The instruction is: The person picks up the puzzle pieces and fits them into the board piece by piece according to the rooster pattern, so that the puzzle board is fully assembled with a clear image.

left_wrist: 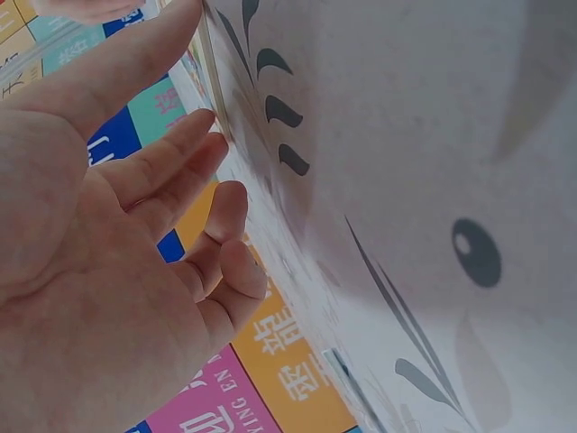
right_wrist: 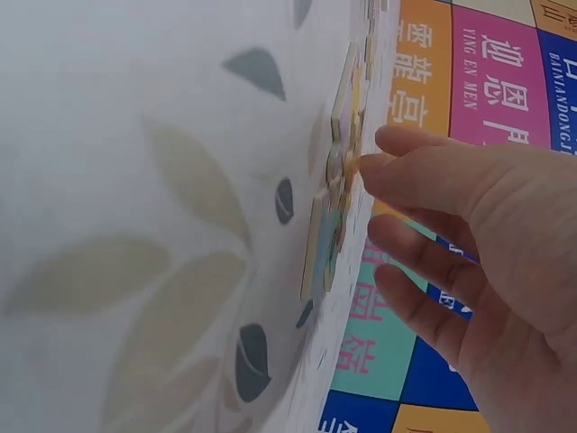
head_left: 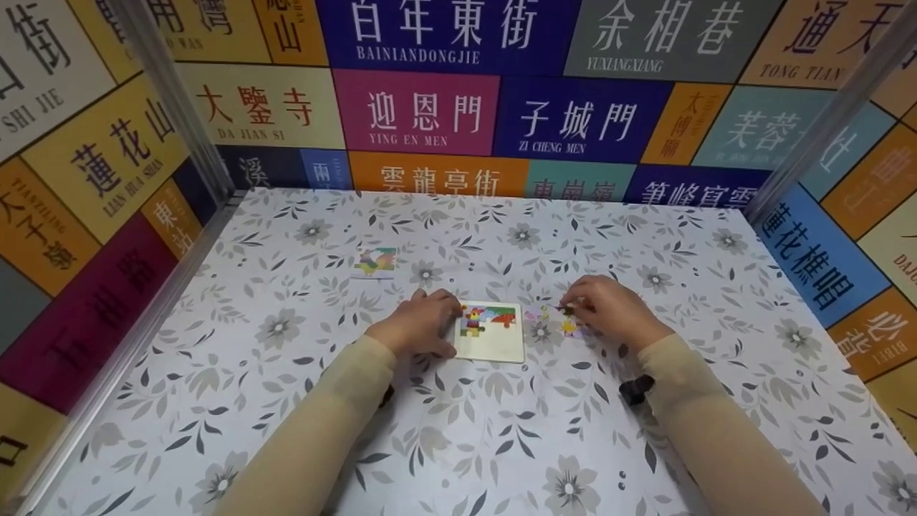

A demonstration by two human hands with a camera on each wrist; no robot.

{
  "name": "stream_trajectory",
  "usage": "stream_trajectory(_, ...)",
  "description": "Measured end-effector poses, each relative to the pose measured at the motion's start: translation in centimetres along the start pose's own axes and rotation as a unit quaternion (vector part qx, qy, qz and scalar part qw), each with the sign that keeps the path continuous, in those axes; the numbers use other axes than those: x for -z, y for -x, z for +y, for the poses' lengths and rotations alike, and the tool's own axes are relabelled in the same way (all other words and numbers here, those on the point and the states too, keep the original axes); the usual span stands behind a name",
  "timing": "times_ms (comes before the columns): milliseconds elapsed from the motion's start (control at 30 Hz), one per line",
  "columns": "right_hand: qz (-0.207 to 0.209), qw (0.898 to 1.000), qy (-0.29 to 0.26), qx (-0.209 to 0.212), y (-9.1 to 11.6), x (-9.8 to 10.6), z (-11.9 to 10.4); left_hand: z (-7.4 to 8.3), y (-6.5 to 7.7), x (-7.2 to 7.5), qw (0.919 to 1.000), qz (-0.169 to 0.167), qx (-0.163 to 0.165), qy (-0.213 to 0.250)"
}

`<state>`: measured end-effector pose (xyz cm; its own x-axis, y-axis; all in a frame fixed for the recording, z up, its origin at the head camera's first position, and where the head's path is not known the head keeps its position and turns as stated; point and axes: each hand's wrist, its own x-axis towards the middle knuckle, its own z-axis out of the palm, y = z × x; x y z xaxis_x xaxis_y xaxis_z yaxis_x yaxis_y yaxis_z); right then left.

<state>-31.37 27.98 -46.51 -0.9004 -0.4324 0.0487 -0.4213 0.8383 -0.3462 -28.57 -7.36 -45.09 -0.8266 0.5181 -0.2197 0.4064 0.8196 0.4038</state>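
Observation:
A shallow cream puzzle tray [head_left: 491, 349] lies flat on the table, with colourful jigsaw pieces [head_left: 494, 315] fitted along its top and left side. My left hand [head_left: 423, 322] rests at the tray's left edge, thumb near the lower corner and fingers near the upper one. In the left wrist view the thumb and two fingers [left_wrist: 180, 153] reach out fairly straight to that edge, the others bent. To the tray's right, my right hand [head_left: 605, 308] is over loose puzzle pieces [head_left: 568, 328]. Its fingertips are right at the pieces [right_wrist: 338, 180] in the right wrist view, with no piece showing between them.
A small colourful picture card [head_left: 375, 263] with a puzzle pattern lies back left of the tray. The table [head_left: 494, 444] has a white leaf-and-flower cover. Panels with large printed characters [head_left: 423, 111] stand along its back and sides.

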Motion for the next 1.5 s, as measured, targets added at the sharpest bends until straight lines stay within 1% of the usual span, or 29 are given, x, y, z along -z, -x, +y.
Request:
stream_trajectory(100,-0.004,1.0,-0.007,0.012,0.04,0.15,0.29,0.05,-0.16,0.04,1.0,-0.001,-0.001,-0.004)
stream_trajectory(267,-0.007,1.0,-0.015,0.01,0.16,0.31,0.4,0.19,-0.2,0.03,1.0,0.0,-0.006,0.001)
stream_trajectory(433,-0.001,0.999,-0.02,0.049,-0.11,0.21,0.28,0.13,-0.03,0.05,0.9999,0.005,-0.009,0.0)
stream_trajectory(533,-0.007,0.998,-0.024,0.064,-0.36,0.22,0.17,0.12,0.07,0.16,1.0,0.004,-0.004,0.002)
stream_trajectory(600,-0.012,0.998,-0.024,0.061,-0.45,0.26,0.13,0.1,0.1,0.21,1.0,0.003,-0.001,0.005)
stream_trajectory(767,-0.02,0.999,-0.029,0.037,-0.35,0.39,0.05,0.06,0.09,0.17,1.0,-0.001,-0.001,0.006)
stream_trajectory(1000,-0.02,0.999,-0.036,0.004,-0.12,0.18,-0.27,0.05,0.19,0.12,1.0,0.0,-0.005,0.003)
stream_trajectory(1167,-0.016,1.0,-0.026,0.007,0.0,0.0,-0.43,0.15,0.16,0.08,1.0,-0.003,0.002,0.005)
stream_trajectory(1367,-0.004,0.999,-0.023,0.029,0.03,0.16,-0.24,0.16,0.23,0.05,0.9999,0.008,-0.009,0.001)
stream_trajectory(1500,-0.01,0.999,-0.028,0.027,-0.03,0.25,-0.12,0.07,0.22,0.14,0.9999,0.009,-0.008,0.005)
